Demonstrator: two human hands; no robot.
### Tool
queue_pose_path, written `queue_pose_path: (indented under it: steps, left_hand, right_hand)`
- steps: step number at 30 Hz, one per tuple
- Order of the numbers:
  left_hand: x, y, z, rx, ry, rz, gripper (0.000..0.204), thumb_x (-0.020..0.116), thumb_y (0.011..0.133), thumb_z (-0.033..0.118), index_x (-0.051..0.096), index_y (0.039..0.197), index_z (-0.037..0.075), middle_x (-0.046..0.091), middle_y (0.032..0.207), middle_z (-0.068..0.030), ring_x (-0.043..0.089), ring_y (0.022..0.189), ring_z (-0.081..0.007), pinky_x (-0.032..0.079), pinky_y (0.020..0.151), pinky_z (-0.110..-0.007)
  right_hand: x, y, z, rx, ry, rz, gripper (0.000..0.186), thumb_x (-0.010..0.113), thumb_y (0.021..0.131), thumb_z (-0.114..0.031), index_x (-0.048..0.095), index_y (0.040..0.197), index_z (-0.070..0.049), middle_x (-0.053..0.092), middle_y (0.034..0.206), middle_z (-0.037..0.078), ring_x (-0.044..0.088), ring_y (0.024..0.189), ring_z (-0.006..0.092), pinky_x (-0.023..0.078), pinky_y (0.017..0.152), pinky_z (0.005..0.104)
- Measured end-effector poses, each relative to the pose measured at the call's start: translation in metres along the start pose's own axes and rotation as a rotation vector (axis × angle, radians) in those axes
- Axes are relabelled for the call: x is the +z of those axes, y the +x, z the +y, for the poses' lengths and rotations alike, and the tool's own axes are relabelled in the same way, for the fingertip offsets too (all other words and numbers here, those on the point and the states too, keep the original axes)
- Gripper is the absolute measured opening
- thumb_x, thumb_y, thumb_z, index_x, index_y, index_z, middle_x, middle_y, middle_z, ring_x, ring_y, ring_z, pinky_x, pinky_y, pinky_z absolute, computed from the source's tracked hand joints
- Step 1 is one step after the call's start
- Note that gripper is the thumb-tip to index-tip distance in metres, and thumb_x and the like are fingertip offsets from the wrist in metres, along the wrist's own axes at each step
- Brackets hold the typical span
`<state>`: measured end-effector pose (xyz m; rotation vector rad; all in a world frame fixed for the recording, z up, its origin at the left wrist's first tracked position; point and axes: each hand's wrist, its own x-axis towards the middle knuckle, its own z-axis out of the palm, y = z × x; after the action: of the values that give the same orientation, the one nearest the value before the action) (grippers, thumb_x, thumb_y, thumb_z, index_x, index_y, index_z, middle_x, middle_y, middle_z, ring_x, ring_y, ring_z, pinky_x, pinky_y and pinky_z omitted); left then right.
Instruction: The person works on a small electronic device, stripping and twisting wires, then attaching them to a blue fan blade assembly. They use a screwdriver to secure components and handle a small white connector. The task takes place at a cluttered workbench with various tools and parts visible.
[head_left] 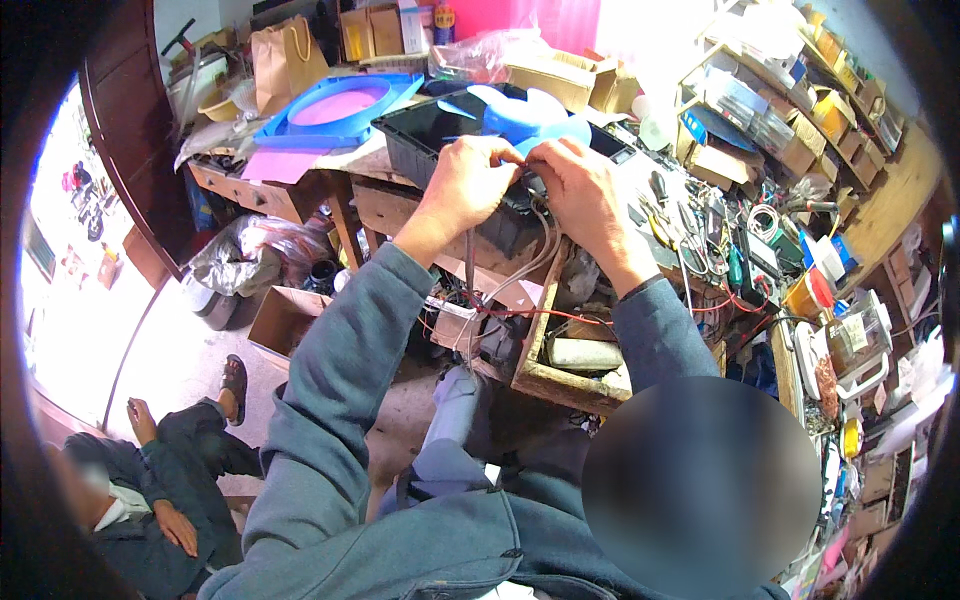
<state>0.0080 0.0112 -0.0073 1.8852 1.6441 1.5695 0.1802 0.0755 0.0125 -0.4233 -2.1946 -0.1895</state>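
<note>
My left hand [466,190] and my right hand [588,205] meet above the workbench, fingertips pinched close together. Whatever small thing they pinch is hidden by the fingers. Just beyond them lies a blue fan blade [535,115] with several broad vanes, over a black plastic crate [408,145]. A dark part, perhaps the fan's motor, shows partly beneath my fingertips. Grey cables [548,245] hang from there, down past the bench edge. Below my hands is an open wooden drawer [572,392] with a white cylinder [585,353] in it.
Pliers, screwdrivers and tangled wires [715,235] crowd the bench at the right. A blue square frame with a round opening [285,112] rests at the far left. A cardboard box [283,322] stands on the floor. At the lower left a person [165,485] sits nearby.
</note>
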Motion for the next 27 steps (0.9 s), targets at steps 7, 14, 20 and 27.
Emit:
queue_pose_path:
  steps: [7, 14, 20, 27]
  left_hand:
    - [0.006, 0.0, -0.007, 0.038, -0.114, -0.041, 0.013, 0.064, 0.092, 0.004, 0.073, 0.101, -0.002, 0.074, 0.089, -0.0048, 0.065, 0.083, -0.0082, 0.052, 0.079, -0.025]
    - [0.006, -0.007, -0.005, 0.079, -0.151, 0.025, 0.016, 0.068, 0.088, 0.008, 0.074, 0.101, 0.002, 0.074, 0.085, -0.0112, 0.068, 0.076, -0.0111, 0.053, 0.071, -0.029]
    - [0.005, -0.007, -0.001, 0.005, -0.213, -0.037, 0.012, 0.069, 0.09, 0.006, 0.073, 0.098, -0.002, 0.074, 0.088, -0.004, 0.064, 0.08, -0.0079, 0.052, 0.077, -0.026]
    - [0.001, -0.006, 0.003, -0.008, -0.144, -0.056, 0.013, 0.07, 0.091, 0.008, 0.073, 0.096, -0.003, 0.074, 0.087, -0.0034, 0.063, 0.081, -0.0071, 0.051, 0.077, -0.025]
  right_hand:
    - [-0.02, 0.005, -0.004, 0.113, 0.033, -0.14, 0.011, 0.061, 0.09, -0.014, 0.067, 0.095, -0.006, 0.066, 0.091, 0.016, 0.067, 0.089, 0.0361, 0.053, 0.078, 0.0459]
    - [-0.009, 0.021, 0.005, 0.327, 0.129, -0.421, 0.032, 0.054, 0.091, -0.025, 0.068, 0.093, 0.003, 0.068, 0.096, 0.027, 0.067, 0.094, 0.0421, 0.052, 0.084, 0.0471]
    - [-0.014, 0.022, 0.007, 0.341, 0.186, -0.456, 0.032, 0.056, 0.093, -0.027, 0.068, 0.094, 0.002, 0.067, 0.092, 0.027, 0.067, 0.091, 0.0403, 0.052, 0.08, 0.045]
    - [-0.027, 0.01, 0.001, 0.04, 0.198, -0.143, 0.014, 0.064, 0.092, -0.01, 0.069, 0.105, -0.005, 0.069, 0.097, 0.014, 0.069, 0.085, 0.0297, 0.052, 0.077, 0.0386]
